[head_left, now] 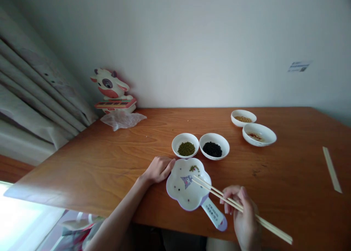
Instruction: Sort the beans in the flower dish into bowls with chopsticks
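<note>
My right hand (242,216) is closed around a pair of wooden chopsticks (233,203), whose tips hover over or touch the middle of a white flower-shaped dish (179,196); I cannot tell which. The dish has a purple rim, a cartoon print and a handle pointing toward me. A few green beans (194,168) lie near its far side, and small dark dots are scattered on it. My left hand (159,168) rests on the table with fingers curled at the dish's left rim. Just beyond sit a white bowl of green mung beans (186,148) and one of black beans (212,149).
Farther right stand a bowl of yellowish grains (244,118) and a bowl with reddish bits (259,134). A pale strip (332,169) lies at the right. A cow toy keyboard (113,92) and a crumpled plastic bag (123,120) are at the back left, near the curtain (35,86).
</note>
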`<action>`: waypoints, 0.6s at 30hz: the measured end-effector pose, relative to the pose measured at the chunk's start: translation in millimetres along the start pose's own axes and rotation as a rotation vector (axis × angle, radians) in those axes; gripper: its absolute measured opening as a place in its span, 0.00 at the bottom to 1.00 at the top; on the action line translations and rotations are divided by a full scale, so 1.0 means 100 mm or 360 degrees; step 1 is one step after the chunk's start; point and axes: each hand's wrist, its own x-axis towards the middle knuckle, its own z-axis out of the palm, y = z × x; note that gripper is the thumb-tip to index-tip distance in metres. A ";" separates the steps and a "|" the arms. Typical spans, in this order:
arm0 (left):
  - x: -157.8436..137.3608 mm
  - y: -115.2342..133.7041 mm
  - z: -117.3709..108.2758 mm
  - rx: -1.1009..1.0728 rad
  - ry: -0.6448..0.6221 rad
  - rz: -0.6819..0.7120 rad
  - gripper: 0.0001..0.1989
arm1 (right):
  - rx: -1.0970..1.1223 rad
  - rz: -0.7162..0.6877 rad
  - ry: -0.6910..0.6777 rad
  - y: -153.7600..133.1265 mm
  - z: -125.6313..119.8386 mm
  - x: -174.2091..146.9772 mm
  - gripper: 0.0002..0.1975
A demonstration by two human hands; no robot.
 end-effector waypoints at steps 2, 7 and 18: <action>-0.03 0.00 0.00 0.0025 0.0045 -0.0026 0.24 | 0.0000 -0.0010 -0.0010 0.01 0.01 -0.02 0.27; -0.11 -0.05 -0.01 0.0099 0.0232 -0.0182 0.25 | -0.0093 -0.0074 -0.0037 0.12 -0.05 0.04 0.28; -0.19 -0.10 0.02 0.0134 0.0358 -0.0281 0.24 | -0.0305 -0.0116 0.0076 0.11 0.03 -0.07 0.25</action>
